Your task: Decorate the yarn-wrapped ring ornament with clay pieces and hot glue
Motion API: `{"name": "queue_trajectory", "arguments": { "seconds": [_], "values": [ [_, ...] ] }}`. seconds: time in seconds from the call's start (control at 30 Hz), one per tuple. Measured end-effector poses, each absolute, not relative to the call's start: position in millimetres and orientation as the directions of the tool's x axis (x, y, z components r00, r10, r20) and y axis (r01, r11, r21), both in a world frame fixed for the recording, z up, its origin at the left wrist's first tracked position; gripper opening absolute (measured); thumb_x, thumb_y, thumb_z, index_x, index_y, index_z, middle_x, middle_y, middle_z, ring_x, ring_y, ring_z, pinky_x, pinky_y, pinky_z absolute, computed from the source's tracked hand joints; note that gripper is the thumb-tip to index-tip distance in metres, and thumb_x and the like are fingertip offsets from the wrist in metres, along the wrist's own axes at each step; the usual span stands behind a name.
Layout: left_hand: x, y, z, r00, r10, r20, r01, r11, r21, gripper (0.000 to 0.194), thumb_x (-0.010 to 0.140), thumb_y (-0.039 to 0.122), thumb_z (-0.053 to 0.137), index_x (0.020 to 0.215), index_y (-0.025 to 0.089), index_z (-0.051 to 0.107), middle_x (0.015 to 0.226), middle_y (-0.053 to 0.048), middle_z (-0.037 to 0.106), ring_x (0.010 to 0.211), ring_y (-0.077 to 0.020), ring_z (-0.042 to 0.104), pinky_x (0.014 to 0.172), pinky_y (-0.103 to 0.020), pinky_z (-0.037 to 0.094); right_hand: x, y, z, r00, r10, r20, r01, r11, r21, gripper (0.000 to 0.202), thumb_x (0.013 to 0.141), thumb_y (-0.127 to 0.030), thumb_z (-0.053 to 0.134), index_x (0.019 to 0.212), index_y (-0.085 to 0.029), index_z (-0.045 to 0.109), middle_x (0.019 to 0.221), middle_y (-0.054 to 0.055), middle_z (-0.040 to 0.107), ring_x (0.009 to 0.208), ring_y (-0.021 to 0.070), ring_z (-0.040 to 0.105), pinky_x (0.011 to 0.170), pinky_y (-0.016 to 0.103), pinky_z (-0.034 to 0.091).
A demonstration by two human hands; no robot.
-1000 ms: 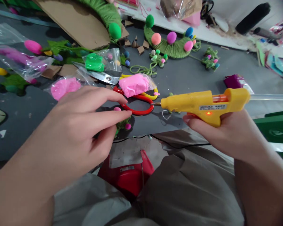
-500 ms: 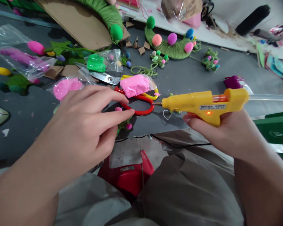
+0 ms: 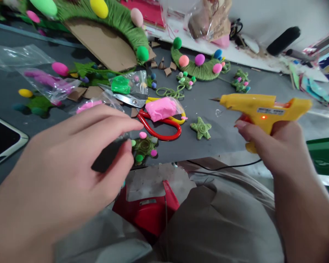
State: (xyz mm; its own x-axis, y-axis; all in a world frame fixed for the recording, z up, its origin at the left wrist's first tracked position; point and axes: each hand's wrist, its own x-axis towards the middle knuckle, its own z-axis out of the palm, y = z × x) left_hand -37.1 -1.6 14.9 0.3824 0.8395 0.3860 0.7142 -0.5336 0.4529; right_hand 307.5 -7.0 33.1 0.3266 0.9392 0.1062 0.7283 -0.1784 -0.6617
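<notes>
My right hand [image 3: 276, 146] is wrapped round a yellow glue gun [image 3: 252, 106], whose nozzle points left and whose orange light glows. Fingers apart and holding nothing, my left hand [image 3: 79, 157] hovers over the table's left side. Just beyond its fingertips lie scissors with red and yellow handles [image 3: 164, 137], a packet of pink clay [image 3: 161, 109] resting on them. Beside my left thumb is a green yarn star with coloured balls [image 3: 144, 147]. A plain green yarn star [image 3: 201, 128] lies between the scissors and my right hand.
Behind are a green yarn-wrapped crescent with balls [image 3: 205, 71], a larger yarn-wrapped ring [image 3: 120, 27] and cardboard [image 3: 101, 44]. Bagged green clay [image 3: 120, 84] lies past the scissors. A phone [image 3: 5, 140] is at the left, a green box [image 3: 325, 157] at the right.
The glue gun has moved right, away from the scissors, uncovering the plain star. My left hand has drawn back left from the red handle, and the starred ball piece shows more. The view has shifted.
</notes>
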Motion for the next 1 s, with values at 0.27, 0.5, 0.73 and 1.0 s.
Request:
{"name": "queue_trajectory", "arguments": {
  "seconds": [0.27, 0.5, 0.73, 1.0],
  "values": [
    [-36.0, -9.5, 8.3, 0.399, 0.877, 0.268, 0.836, -0.468, 0.287, 0.043, 0.094, 0.044, 0.064, 0.134, 0.031, 0.055, 0.133, -0.003, 0.071, 0.1, -0.0301, 0.073, 0.073, -0.041, 0.052, 339.4, 29.7, 9.7, 0.367, 0.921, 0.128, 0.77, -0.224, -0.598, 0.022, 0.084, -0.041, 0.075, 0.085, -0.02, 0.07, 0.073, 0.006, 0.067, 0.067, 0.0196, 0.058, 0.059, 0.031, 0.046],
    [-35.4, -6.2, 5.4, 0.465, 0.865, 0.188, 0.827, -0.5, 0.257, 0.051, 0.089, 0.032, 0.067, 0.137, 0.025, 0.051, 0.131, -0.013, 0.073, 0.103, -0.0386, 0.076, 0.074, -0.049, 0.06, 342.8, 53.2, -2.4, 0.343, 0.927, 0.15, 0.811, -0.212, -0.546, 0.041, 0.085, -0.055, 0.074, 0.066, -0.02, 0.061, 0.057, 0.002, 0.058, 0.055, 0.0174, 0.053, 0.052, 0.03, 0.04],
    [-38.4, -5.3, 3.4, 0.44, 0.892, 0.103, 0.841, -0.45, 0.301, 0.061, 0.086, 0.031, 0.071, 0.144, 0.024, 0.053, 0.133, -0.015, 0.073, 0.11, -0.041, 0.075, 0.081, -0.054, 0.064, 351.2, 53.9, -8.0, 0.372, 0.919, 0.126, 0.807, -0.254, -0.534, 0.056, 0.082, -0.067, 0.072, 0.09, -0.012, 0.074, 0.075, 0.009, 0.071, 0.066, 0.0223, 0.063, 0.06, 0.033, 0.047],
    [-41.4, -0.2, -2.8, 0.392, 0.919, 0.044, 0.856, -0.383, 0.346, 0.061, 0.087, 0.033, 0.079, 0.141, 0.032, 0.053, 0.142, -0.009, 0.07, 0.119, -0.0399, 0.072, 0.084, -0.05, 0.063, 361.8, 36.3, -9.0, 0.252, 0.959, 0.13, 0.842, -0.151, -0.518, 0.054, 0.085, -0.071, 0.065, 0.091, -0.018, 0.07, 0.081, 0.007, 0.072, 0.067, 0.0203, 0.06, 0.064, 0.035, 0.046]
  ]
}}
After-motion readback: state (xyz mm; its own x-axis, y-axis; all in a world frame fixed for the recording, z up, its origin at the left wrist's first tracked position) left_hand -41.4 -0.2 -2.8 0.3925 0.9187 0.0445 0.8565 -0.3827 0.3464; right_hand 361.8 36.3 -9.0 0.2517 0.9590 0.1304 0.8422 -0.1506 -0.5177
